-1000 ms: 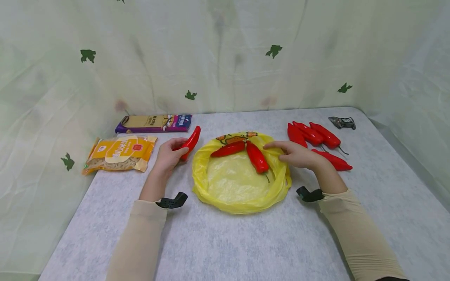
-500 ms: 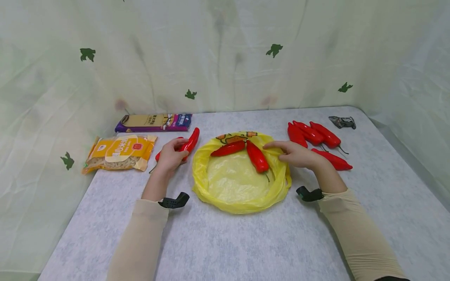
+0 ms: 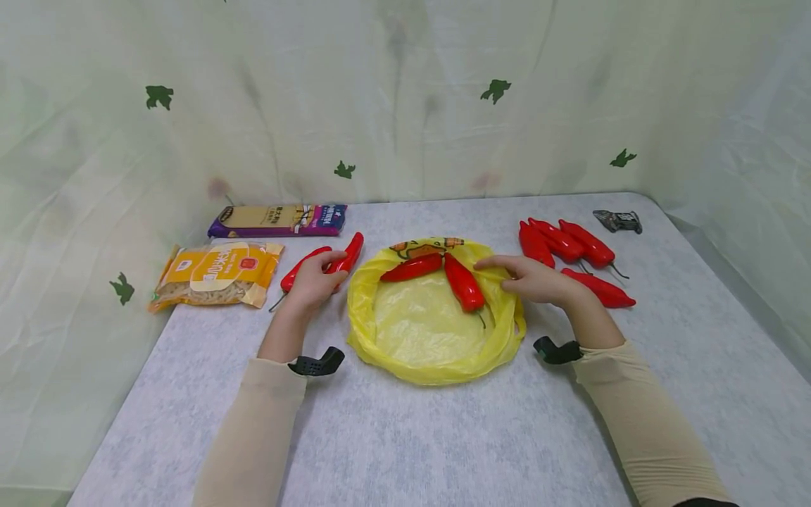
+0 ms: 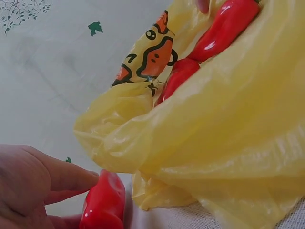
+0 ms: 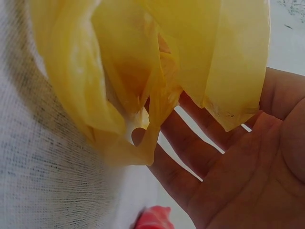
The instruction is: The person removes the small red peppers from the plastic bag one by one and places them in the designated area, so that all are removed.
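Left of the middle of the counter point(image 3: 443, 451), toward its far edge, the left hand point(image 3: 309, 283) gripped a red pepper point(image 3: 351, 255) just beside the yellow bag point(image 3: 418, 372); a second pepper point(image 3: 298, 268) lay closer to the left edge. The right hand point(image 3: 538, 277) touched the bag's rim on the side facing the counter's right edge, fingers spread and fairly straight. The pepper looked light, firm and slick, probably best held round its middle; the thin bag seemed likely to crumple, its rim the surest hold.
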A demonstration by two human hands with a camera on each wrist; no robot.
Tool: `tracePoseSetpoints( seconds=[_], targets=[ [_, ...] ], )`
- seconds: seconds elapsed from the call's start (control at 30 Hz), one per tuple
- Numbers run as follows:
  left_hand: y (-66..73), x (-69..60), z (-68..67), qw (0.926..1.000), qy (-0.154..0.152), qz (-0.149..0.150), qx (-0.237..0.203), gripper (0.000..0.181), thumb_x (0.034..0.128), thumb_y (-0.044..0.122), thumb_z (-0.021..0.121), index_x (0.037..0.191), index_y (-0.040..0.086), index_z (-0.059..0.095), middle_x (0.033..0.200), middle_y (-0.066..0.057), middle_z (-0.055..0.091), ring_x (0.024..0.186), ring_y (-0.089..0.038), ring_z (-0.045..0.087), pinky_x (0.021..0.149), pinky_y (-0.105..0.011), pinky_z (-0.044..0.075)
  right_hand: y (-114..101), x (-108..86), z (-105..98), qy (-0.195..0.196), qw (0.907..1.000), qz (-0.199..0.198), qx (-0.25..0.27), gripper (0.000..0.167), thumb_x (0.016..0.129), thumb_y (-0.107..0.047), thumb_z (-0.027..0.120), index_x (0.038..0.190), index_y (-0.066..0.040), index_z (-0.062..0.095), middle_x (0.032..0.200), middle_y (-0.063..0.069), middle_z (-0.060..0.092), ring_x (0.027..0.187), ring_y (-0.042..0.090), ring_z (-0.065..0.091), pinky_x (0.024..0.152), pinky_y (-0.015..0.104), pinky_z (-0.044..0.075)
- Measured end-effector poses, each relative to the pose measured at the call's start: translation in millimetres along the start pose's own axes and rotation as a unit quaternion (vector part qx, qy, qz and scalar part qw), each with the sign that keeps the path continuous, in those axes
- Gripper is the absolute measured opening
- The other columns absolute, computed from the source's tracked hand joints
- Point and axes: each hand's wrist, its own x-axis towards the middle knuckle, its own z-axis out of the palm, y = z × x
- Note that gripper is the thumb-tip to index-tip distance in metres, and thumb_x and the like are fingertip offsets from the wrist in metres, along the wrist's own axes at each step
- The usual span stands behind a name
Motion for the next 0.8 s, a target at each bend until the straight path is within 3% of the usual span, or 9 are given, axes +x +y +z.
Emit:
tracePoseSetpoints(
  seconds=[0.23, 0.5, 0.8],
  targets=[
    [3.5, -3.1, -1.1, 0.9997, -0.016, 0.005, 0.02, 0.052, 0.0992, 0.023, 0.06, 0.15, 0.022, 0.046, 0.161, -0.009, 0.034, 0.141, -0.032, 0.034, 0.114, -0.047, 0.043, 1.0, 0.9, 1.1, 0.002, 1.0, 0.005, 0.001, 0.055, 0.092, -0.008, 0.056, 0.144, -0.029, 0.052, 0.155, 0.007, 0.043, 0.134, 0.03, 0.042, 0.112, 0.055, 0.043],
    [9.4, -3.9, -0.1, 0.9994, -0.031, 0.008, 0.01, 0.05, 0.1009, 0.024, 0.057, 0.15, 0.021, 0.046, 0.158, -0.01, 0.038, 0.139, -0.032, 0.037, 0.115, -0.046, 0.042, 3.6, 2.9, 1.9, 0.0, 1.0, -0.003, -0.003, 0.055, 0.094, -0.008, 0.054, 0.145, -0.028, 0.051, 0.155, 0.009, 0.043, 0.134, 0.031, 0.042, 0.112, 0.057, 0.041],
    [12.7, -6.6, 1.0, 0.9998, -0.017, 0.012, -0.004, 0.053, 0.1007, 0.029, 0.057, 0.151, 0.022, 0.043, 0.16, -0.009, 0.036, 0.142, -0.031, 0.036, 0.116, -0.046, 0.041, 2.5, 2.1, 0.8, -0.001, 1.0, 0.003, 0.003, 0.055, 0.093, -0.009, 0.055, 0.144, -0.03, 0.052, 0.156, 0.006, 0.043, 0.134, 0.03, 0.042, 0.113, 0.057, 0.041]
  ],
)
